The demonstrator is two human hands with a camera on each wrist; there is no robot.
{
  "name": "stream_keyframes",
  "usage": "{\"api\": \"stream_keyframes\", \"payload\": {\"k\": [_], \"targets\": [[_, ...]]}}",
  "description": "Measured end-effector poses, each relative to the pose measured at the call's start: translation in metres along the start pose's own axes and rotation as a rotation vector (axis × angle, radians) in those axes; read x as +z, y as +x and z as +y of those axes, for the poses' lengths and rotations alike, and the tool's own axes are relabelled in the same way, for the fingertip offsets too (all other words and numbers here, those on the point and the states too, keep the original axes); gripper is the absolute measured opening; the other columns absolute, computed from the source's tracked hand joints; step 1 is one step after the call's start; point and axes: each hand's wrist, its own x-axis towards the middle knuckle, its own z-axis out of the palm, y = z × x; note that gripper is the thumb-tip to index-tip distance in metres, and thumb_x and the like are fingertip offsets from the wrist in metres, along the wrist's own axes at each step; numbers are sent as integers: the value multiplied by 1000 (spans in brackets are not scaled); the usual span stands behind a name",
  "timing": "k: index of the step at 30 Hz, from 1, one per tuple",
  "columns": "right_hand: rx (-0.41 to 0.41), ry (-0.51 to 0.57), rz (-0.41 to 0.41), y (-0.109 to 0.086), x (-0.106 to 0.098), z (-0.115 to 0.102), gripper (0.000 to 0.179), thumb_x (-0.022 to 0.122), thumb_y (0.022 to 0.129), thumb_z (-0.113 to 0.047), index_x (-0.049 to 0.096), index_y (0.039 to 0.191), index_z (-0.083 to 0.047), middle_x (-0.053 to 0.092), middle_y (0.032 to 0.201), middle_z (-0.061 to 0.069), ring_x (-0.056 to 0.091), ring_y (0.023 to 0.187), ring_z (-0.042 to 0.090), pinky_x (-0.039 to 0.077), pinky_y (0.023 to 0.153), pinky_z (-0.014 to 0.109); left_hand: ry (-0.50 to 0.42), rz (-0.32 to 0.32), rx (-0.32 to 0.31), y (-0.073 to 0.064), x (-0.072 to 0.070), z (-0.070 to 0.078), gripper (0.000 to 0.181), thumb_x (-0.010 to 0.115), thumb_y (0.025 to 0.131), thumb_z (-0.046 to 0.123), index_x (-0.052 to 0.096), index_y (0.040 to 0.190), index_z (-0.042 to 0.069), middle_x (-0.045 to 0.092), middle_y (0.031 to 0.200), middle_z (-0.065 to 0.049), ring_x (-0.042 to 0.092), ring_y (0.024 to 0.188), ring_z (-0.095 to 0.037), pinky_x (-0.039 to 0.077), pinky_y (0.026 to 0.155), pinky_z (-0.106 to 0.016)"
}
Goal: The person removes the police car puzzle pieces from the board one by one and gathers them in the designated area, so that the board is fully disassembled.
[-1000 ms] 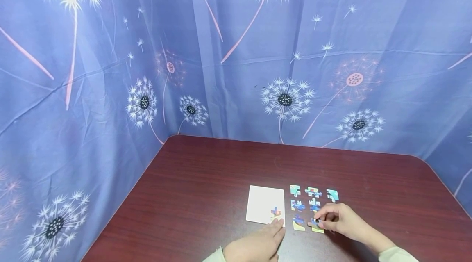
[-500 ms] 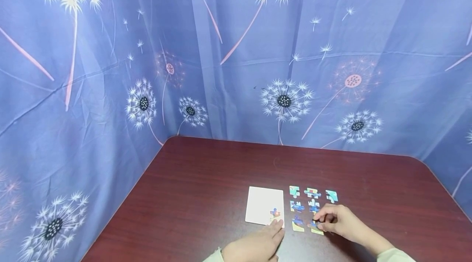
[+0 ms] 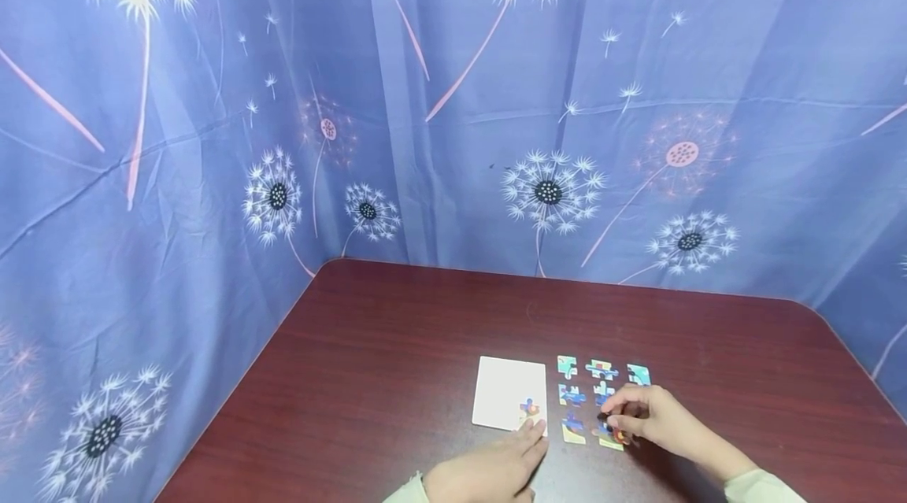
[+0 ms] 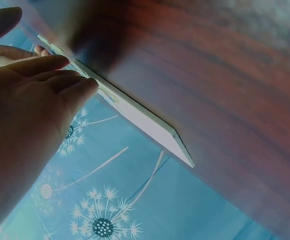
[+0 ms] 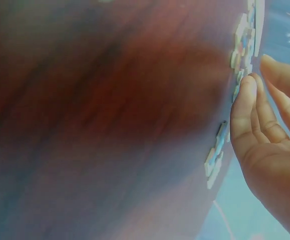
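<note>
Your right hand [image 3: 648,416] pinches a puzzle piece [image 3: 611,434] at the near right of the loose pieces [image 3: 601,381] on the table [image 3: 383,345]. Your left hand [image 3: 496,467] lies flat, fingers straight, fingertips on the white board [image 3: 505,397]'s near edge, beside one seated piece [image 3: 529,408].

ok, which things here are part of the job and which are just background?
In use:
white rectangular puzzle board, steadied by left hand
colourful cardboard jigsaw pieces in a loose grid
right hand pinching one piece

Just there:
dark red wooden table
blue dandelion-print cloth backdrop
</note>
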Motion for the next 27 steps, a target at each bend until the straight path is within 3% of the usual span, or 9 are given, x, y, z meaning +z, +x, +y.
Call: {"api": "stream_keyframes", "payload": {"k": [9, 19, 27], "targets": [[19, -90, 50, 17, 7, -11, 14, 65, 90, -7, 68, 102, -1, 64, 82, 4, 60, 66, 8, 50, 54, 26, -109, 49, -41, -7, -5, -12, 64, 53, 95, 26, 32, 146, -5, 24, 155, -20, 22, 144, -26, 26, 114, -32], [2, -98, 45, 41, 21, -24, 20, 66, 90, -11, 67, 107, 1, 63, 86, 2, 61, 73, 7, 52, 60, 26, -119, 138, -168, -15, 1, -43, 62, 54, 95, 24, 34, 145, -6, 29, 152, -22, 26, 142, -31, 29, 113, -39], [29, -124, 15, 58, 41, -31, 33, 71, 87, -16, 64, 114, 2, 64, 92, 6, 58, 82, 6, 51, 67, 25, -179, 153, -268, -14, 1, -65, 64, 53, 96, 28, 32, 147, -4, 26, 155, -19, 21, 143, -35, 28, 113, -44]]}}
